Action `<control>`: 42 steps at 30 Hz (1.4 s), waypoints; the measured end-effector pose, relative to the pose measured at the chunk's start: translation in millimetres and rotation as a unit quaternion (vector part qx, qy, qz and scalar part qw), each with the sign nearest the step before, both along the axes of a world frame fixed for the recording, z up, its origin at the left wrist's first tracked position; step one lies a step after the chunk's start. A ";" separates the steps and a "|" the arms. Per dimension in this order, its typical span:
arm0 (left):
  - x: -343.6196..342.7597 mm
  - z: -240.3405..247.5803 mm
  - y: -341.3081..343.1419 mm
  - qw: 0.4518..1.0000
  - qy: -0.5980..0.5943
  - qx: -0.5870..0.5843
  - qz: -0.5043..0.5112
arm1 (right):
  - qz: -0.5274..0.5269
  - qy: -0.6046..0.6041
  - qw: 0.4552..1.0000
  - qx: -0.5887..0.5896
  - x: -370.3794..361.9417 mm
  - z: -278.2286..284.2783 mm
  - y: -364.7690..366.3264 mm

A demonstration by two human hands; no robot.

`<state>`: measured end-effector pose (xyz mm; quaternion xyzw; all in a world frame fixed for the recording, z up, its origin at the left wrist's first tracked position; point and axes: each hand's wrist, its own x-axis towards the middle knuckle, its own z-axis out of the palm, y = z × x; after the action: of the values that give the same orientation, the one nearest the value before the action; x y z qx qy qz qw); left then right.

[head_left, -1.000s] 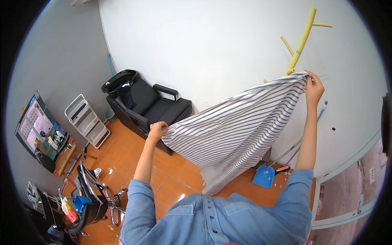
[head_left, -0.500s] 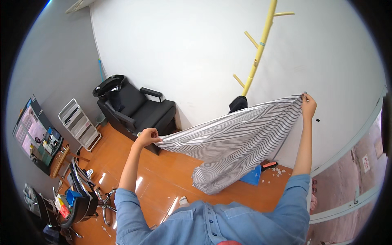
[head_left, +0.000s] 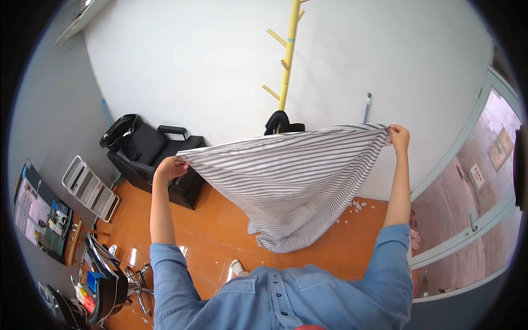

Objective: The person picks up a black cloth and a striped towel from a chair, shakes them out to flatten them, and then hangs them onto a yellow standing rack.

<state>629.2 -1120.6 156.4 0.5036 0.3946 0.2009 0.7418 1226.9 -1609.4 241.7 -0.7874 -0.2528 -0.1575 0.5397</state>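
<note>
A large white cloth with dark stripes hangs stretched out in front of me. My left hand pinches its upper left corner between thumb and fingers. Its upper right corner is bunched in my right hand, held a little higher. The top edge runs nearly straight from hand to hand, and the lower part droops in folds toward the floor. Behind the cloth, part of the wall and floor is hidden.
A yellow coat stand with a black item stands by the white wall. Left of it are a black shampoo chair, a white trolley and a wheeled chair. White scraps lie on the orange floor. A glass door is at right.
My hands have spread the cloth wider, its top edge now flatter and its stripes more open. The view has turned right, showing more of the door. A pole top now shows above the cloth.
</note>
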 end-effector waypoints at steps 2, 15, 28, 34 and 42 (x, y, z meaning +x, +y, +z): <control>15.7 11.1 2.7 0.997 -0.061 0.003 0.037 | 0.011 0.020 1.000 0.021 -0.6 -1.3 -8.1; 62.8 204.1 22.7 0.825 -0.350 0.368 0.247 | -0.043 -0.019 0.991 0.127 -72.9 116.9 -45.6; 44.8 109.6 117.3 0.946 -0.110 0.129 0.277 | 0.148 0.030 0.988 0.028 -79.3 31.5 -24.0; 24.0 94.7 150.2 0.936 -0.182 0.093 0.287 | 0.101 0.045 0.994 -0.019 -83.1 21.1 -6.1; 52.2 92.2 155.2 0.858 -0.216 0.152 0.441 | 0.004 -0.070 0.998 -0.001 -99.1 31.4 6.0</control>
<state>681.3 -965.5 248.5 0.3273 0.3698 0.6678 0.5569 1127.8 -1603.4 273.1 -0.7739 -0.2935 -0.2096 0.5206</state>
